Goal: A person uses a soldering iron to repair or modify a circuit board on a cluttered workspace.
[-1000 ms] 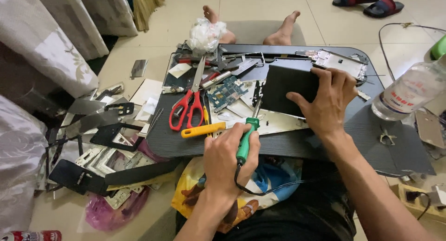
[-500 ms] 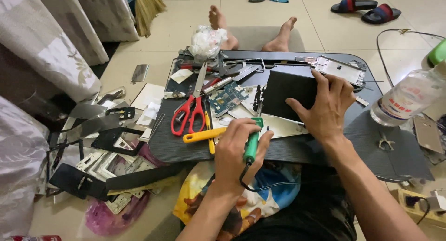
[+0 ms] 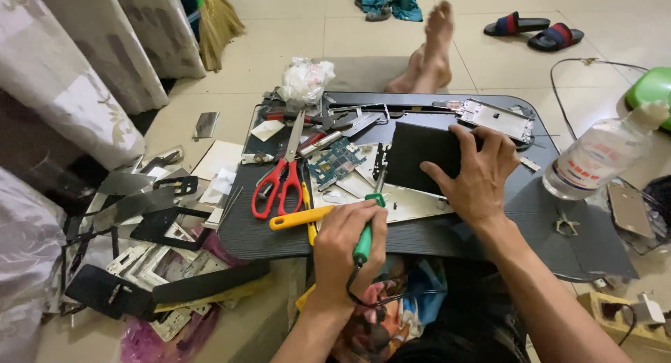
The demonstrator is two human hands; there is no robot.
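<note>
Nearest the camera, the left hand (image 3: pixel 342 244) is closed in a fist around a green-handled tool (image 3: pixel 363 243) (it looks like a small soldering iron, with a dark cord looping below the wrist). The tool's tip points away from the body, towards a thin pale panel (image 3: pixel 412 203) lying on the dark lap table (image 3: pixel 531 216). The tool is probably light and rigid, best held along its green grip as it is now, well back from the working end.

Just beyond, the right hand (image 3: pixel 477 175) lies flat with fingers spread on a black rectangular slab (image 3: pixel 419 164), pressing it down rather than gripping it; the fingers are apart, not curled round anything. The slab seems thin, stiff and smooth, so it may slide unless pinned, and its edges are the natural place to lift it.

Beside the left hand lies a yellow-handled tool (image 3: pixel 300 217), then red-handled scissors (image 3: pixel 279 181) and a small blue circuit board (image 3: pixel 335 164), which I judge fragile. A metal frame (image 3: pixel 496 119) sits at the table's far edge, a clear plastic bottle (image 3: pixel 594 157) to the right. Farther off, bare feet (image 3: pixel 430 55) rest on the tiled floor, with sandals (image 3: pixel 538 31) beyond.
</note>
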